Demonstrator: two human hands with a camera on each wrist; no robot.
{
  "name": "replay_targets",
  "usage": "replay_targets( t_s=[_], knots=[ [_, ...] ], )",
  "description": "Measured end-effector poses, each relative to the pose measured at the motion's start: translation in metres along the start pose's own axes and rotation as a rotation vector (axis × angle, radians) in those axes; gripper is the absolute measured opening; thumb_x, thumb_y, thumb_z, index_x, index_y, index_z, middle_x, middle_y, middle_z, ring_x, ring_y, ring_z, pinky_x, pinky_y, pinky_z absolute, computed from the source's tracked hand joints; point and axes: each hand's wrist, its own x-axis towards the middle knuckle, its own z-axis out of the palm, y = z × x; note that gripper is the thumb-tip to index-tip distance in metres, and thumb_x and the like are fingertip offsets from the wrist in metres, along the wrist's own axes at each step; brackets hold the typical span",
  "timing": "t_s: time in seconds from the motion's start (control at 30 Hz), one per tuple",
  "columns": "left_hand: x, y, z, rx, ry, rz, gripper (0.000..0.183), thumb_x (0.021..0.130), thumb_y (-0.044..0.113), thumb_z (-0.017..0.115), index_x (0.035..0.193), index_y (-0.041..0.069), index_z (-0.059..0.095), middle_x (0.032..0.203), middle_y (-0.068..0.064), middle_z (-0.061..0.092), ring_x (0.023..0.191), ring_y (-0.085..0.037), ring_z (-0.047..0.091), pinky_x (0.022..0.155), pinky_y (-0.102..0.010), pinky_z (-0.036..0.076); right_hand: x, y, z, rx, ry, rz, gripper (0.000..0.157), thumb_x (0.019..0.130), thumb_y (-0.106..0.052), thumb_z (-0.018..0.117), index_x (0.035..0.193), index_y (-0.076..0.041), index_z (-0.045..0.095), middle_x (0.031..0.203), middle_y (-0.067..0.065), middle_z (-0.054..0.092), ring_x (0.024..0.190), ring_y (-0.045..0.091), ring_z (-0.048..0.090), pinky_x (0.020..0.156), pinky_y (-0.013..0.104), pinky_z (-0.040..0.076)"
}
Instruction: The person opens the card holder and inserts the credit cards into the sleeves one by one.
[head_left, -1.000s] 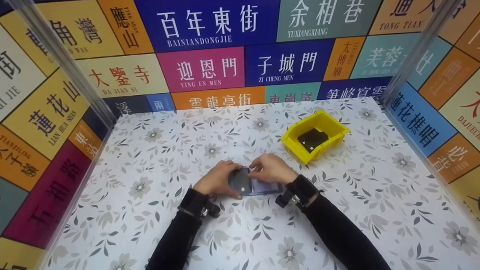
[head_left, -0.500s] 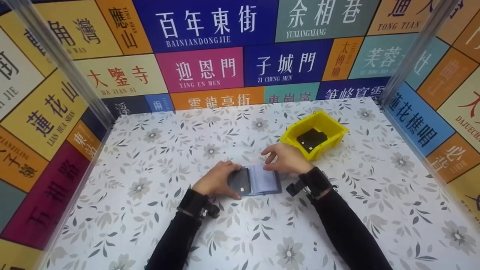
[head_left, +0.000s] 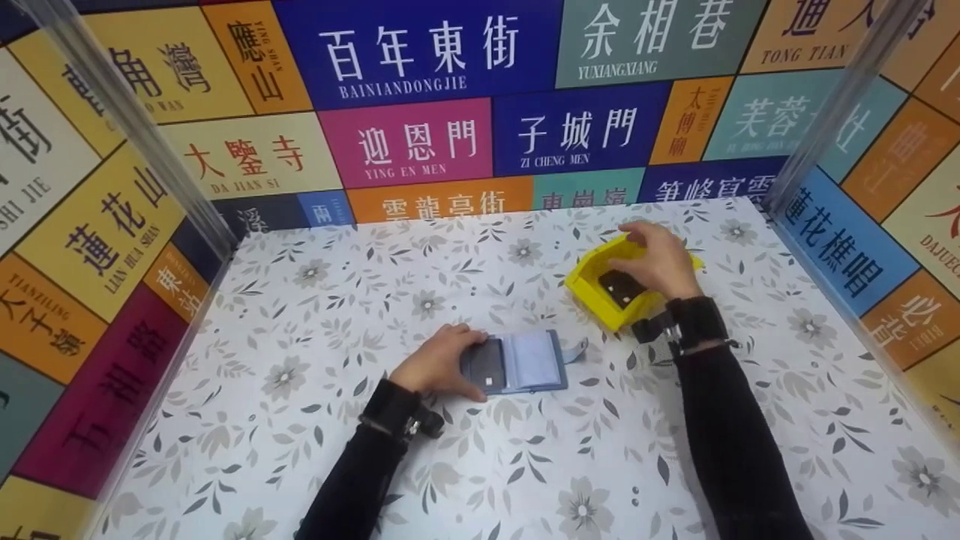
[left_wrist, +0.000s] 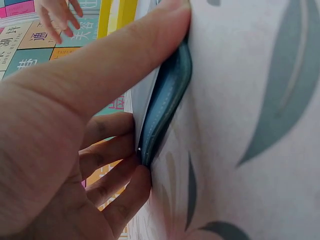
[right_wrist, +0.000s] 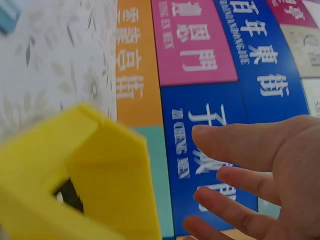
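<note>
A blue card holder (head_left: 553,360) lies unfolded on the table in the head view, with clear sleeves on its right side and a dark card (head_left: 490,364) on its left side. My left hand (head_left: 435,364) grips the holder's left part between thumb and fingers; the left wrist view shows its blue edge (left_wrist: 167,100) close up. Over the yellow bin (head_left: 592,300) is my right hand (head_left: 664,259), fingers spread and holding nothing. Dark cards (head_left: 621,289) lie inside the bin, partly hidden by that hand.
A strap with a snap (head_left: 576,350) sticks out from the holder's right edge. The floral tabletop (head_left: 360,450) runs back to a wall of coloured sign panels (head_left: 405,142). Side panels stand at left and right.
My right hand has left the card holder's sleeves and moved right and back to the yellow bin. The sleeves are now uncovered. My left hand stays on the holder.
</note>
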Motion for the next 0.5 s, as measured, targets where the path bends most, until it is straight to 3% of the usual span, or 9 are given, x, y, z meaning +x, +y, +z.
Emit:
replay_targets(
  t_s=[0.23, 0.33, 0.5],
  knots=[
    [0.002, 0.001, -0.001, -0.002, -0.01, -0.019, 0.101, 0.06, 0.035, 0.099, 0.149, 0.013, 0.055, 0.146, -0.008, 0.057, 0.13, -0.027, 0.052, 0.112, -0.046, 0.045, 0.03, 0.028, -0.017, -0.097, -0.089, 0.094, 0.064, 0.091, -0.027, 0.079, 0.147, -0.006, 0.053, 0.145, 0.026, 0.055, 0.129, 0.045, 0.052, 0.107, 0.062, 0.046],
    [0.002, 0.001, -0.001, -0.002, -0.012, -0.022, 0.101, 0.061, 0.035, 0.099, 0.149, 0.014, 0.055, 0.148, -0.009, 0.056, 0.131, -0.027, 0.052, 0.113, -0.046, 0.045, 0.038, 0.036, -0.014, -0.16, -0.137, 0.075, 0.06, 0.09, -0.022, 0.08, 0.142, -0.004, 0.056, 0.141, 0.027, 0.057, 0.123, 0.045, 0.055, 0.103, 0.061, 0.048],
    [0.002, 0.001, -0.002, 0.02, -0.018, -0.025, 0.1, 0.062, 0.037, 0.098, 0.15, 0.015, 0.054, 0.149, -0.008, 0.055, 0.131, -0.027, 0.051, 0.113, -0.046, 0.045, 0.05, 0.046, -0.002, -0.256, -0.229, 0.038, 0.055, 0.086, -0.011, 0.082, 0.137, -0.002, 0.062, 0.137, 0.027, 0.061, 0.122, 0.043, 0.056, 0.109, 0.062, 0.043]
  ],
)
